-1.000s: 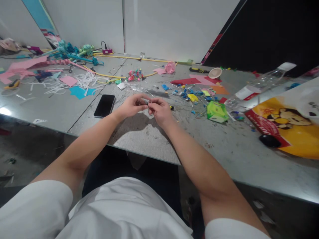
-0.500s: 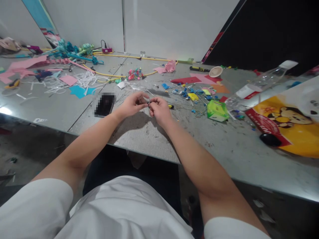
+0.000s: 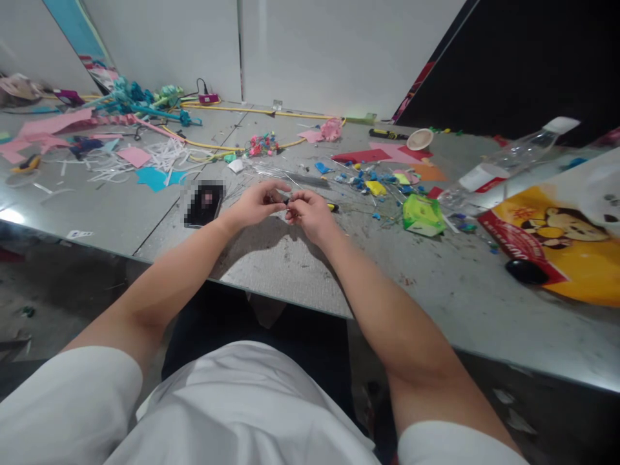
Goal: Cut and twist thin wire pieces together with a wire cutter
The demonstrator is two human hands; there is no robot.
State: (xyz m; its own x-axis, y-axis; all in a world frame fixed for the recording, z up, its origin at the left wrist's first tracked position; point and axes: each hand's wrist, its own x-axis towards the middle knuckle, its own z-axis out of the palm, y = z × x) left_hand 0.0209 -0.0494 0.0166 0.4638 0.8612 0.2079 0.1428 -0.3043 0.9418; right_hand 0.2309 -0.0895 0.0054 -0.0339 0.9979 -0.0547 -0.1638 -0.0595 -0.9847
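Over the grey table [image 3: 290,261], my left hand [image 3: 256,201] and my right hand [image 3: 310,213] meet at their fingertips. Both are closed in a pinch around something small and dark between them, too small to name. A thin wire rises close to the fingers. Partly hidden behind my right hand lies a black and yellow tool [image 3: 332,207]. Left of my left hand is a dark phone [image 3: 206,203], partly pixelated. Beyond the hands lies a bundle of thin wires [image 3: 290,174].
Blue and yellow clay bits [image 3: 375,187], a green packet [image 3: 422,215], a clear bottle [image 3: 508,161] and a yellow bag [image 3: 571,239] are to the right. Pink paper [image 3: 53,129], white strips [image 3: 165,155] and a yellow cable [image 3: 232,108] are on the left and back.
The fingers of my right hand have shifted slightly at the pinch. My left hand has barely moved. A light spot now shows on the phone screen.
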